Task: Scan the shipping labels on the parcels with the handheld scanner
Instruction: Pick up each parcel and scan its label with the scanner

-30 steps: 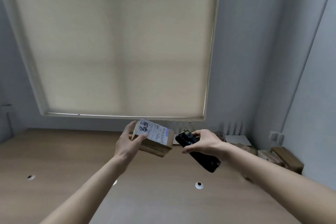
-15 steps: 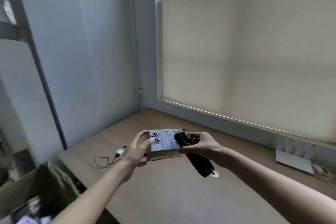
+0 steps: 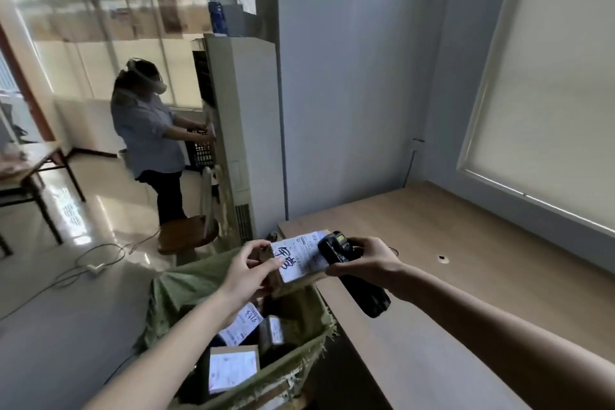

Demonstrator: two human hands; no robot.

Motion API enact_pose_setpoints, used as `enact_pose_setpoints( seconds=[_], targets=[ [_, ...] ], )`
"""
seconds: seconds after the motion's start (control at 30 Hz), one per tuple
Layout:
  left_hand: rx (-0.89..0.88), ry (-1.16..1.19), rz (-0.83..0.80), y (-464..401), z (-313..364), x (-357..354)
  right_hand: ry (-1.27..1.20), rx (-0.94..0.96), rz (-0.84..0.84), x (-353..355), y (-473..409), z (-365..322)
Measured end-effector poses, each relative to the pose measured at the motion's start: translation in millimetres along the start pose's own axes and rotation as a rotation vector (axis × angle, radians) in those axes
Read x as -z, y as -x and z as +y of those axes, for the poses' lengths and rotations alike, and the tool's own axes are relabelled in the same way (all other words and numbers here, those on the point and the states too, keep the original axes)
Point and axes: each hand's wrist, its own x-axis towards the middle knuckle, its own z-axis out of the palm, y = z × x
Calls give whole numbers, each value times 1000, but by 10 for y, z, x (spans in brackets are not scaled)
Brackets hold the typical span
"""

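My left hand (image 3: 248, 268) grips a small brown parcel (image 3: 299, 280) by its left end, white shipping label (image 3: 299, 258) facing up with dark handwriting on it. My right hand (image 3: 367, 260) holds the black handheld scanner (image 3: 352, 273), whose head lies over the right end of the label. Parcel and scanner hang above the table's left edge and the open green sack (image 3: 186, 286). Inside the sack lie several other labelled parcels (image 3: 233, 368).
The wooden table (image 3: 466, 270) runs right along a window with a beige blind (image 3: 559, 83). A person (image 3: 149, 140) with a headset stands at a tall white unit (image 3: 239, 130) to the left. Cables (image 3: 86, 265) lie on the shiny floor; another table (image 3: 30, 173) stands far left.
My view has swung left from the window to the table's left end and the sack. Both hands have carried the parcel and scanner along; the scanner head now lies over the label.
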Motion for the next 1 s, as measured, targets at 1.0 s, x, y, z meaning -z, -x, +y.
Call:
enact_pose_setpoints(
  seconds=[1.0],
  targets=[
    [585,-246,132,-2428,-2152,504,141,-219,-236,-1542,-2961,1140]
  ],
)
